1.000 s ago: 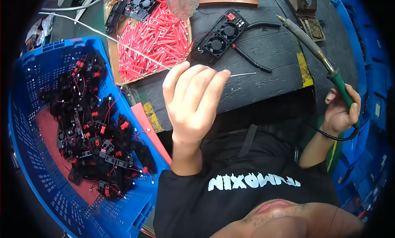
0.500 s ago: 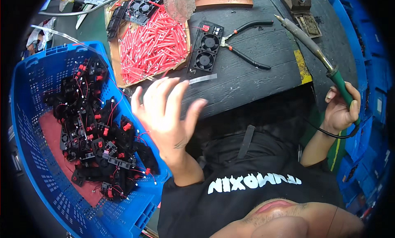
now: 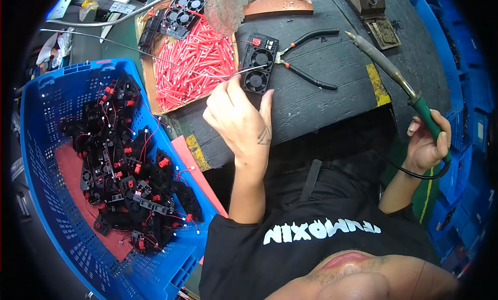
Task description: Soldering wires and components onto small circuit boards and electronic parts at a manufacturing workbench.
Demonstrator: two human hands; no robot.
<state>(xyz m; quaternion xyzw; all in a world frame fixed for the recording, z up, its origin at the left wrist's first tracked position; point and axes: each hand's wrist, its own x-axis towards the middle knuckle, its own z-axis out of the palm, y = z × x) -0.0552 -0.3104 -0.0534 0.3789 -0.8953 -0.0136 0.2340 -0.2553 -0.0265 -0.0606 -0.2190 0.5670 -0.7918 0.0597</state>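
My right hand (image 3: 428, 144) grips the green handle of a soldering iron (image 3: 384, 57), whose tip points up and left over the worktable. My left hand (image 3: 238, 118) has its fingers curled at the near side of a black twin-fan unit (image 3: 257, 81). A thin silvery solder wire (image 3: 253, 68) passes at its fingertips and seems held there, its end lying over the fan unit. The thumb reaches the unit's near right corner, and the inner fingers are hidden. Just right of the unit lie pliers (image 3: 311, 78) with black and orange handles, jaws toward it.
A cardboard box (image 3: 150, 87) of red sleeved pieces stands beyond my left hand, with more fan units (image 3: 184, 12) on its far end. A blue crate (image 3: 67, 253) of wired black parts sits at left. An iron stand (image 3: 381, 28) stands at the far right. Blue bins line the right edge.
My left hand has moved right and forward to the fan unit, its spread fingers now curled. The solder wire's end has come over the fans. The right hand and iron stay nearly still.
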